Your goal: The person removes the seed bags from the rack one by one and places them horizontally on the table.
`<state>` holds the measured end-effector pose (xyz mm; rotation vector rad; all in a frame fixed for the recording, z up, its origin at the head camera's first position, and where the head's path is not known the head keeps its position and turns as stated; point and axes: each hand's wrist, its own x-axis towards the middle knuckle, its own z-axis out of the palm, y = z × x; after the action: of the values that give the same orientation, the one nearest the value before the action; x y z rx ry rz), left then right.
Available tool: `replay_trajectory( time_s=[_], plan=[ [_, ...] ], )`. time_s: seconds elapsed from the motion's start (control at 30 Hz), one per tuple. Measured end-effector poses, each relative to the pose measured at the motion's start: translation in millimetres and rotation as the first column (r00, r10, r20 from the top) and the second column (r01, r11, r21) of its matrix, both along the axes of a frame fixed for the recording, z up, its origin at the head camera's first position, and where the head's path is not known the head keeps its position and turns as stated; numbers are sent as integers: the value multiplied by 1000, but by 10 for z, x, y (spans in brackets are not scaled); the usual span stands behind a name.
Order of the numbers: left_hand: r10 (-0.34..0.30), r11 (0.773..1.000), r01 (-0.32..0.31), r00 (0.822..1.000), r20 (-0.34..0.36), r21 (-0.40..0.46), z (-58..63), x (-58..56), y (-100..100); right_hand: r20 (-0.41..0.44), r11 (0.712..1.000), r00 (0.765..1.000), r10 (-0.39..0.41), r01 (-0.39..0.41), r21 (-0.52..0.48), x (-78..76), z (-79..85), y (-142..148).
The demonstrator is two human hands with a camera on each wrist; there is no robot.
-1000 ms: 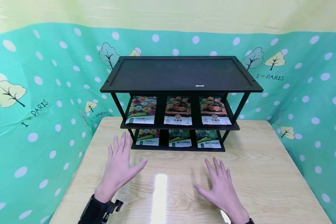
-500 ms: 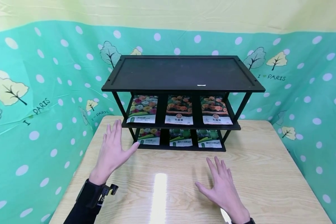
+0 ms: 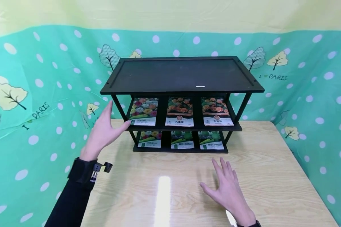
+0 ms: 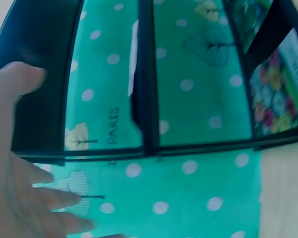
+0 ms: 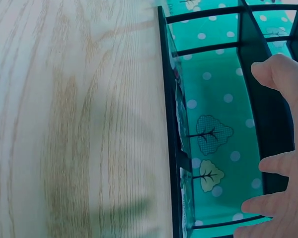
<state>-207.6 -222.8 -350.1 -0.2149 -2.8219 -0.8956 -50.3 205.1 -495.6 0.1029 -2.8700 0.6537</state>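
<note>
Up and out to the left goes the left hand [image 3: 102, 134], climbing toward the rack's left end, while the right hand [image 3: 227, 190] has barely shifted and the rack hasn't budged! Left side first: thumb spread wide from the fingers, nothing held, right by the left front post [image 3: 118, 105]. Is the thumb tip touching? It overlaps the middle shelf's corner, but I can't fairly call contact from this angle. Good technique here, I'd say, is to keep that thumb clear of the post, stay wide, and come in level so no frame gets knocked and no packet slides.

Across to the black rack [image 3: 182, 75] itself, standing on the bench [image 3: 272, 176], flat-topped and three-tiered. Left column: mixed-colour blooms [image 3: 144, 111] above, a second flowery packet [image 3: 149, 138] below. Centre: orange flowers [image 3: 179, 110] over a green packet [image 3: 182, 138]. Right: more orange [image 3: 217, 110], more green [image 3: 211, 139] beneath. All six lie face up, white labels to the front, neatly spaced!

Far right, the other hand hangs over the bench, fingers fanned, holding nothing, short of the rack's front; best kept quiet there.
</note>
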Motion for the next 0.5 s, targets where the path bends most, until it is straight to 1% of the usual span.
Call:
replay_trajectory(
  time_s=[0.17, 0.27, 0.33, 0.4, 0.5],
  plan=[
    [9, 1000, -8, 1000, 23, -23, 128, -82, -40, 9, 1000, 1000, -3, 3, 2, 6, -11, 2],
    [9, 1000, -8, 1000, 12, -9, 165, -150, -14, -11, 1000, 1000, -5, 5, 0, 7, -13, 18],
    [-2, 1000, 2, 1000, -2, 7, 157, -215, 10, -22, 1000, 1000, -8, 8, -2, 6, -16, 29],
    [-19, 1000, 19, 1000, -14, 23, 119, -276, 17, -25, 1000, 1000, -7, 7, -7, 3, -22, 35],
    [-34, 999, 33, 999, 19, 29, 28, -332, -4, -5, 1000, 1000, -8, 8, -16, 1, -21, 30]
  ],
)
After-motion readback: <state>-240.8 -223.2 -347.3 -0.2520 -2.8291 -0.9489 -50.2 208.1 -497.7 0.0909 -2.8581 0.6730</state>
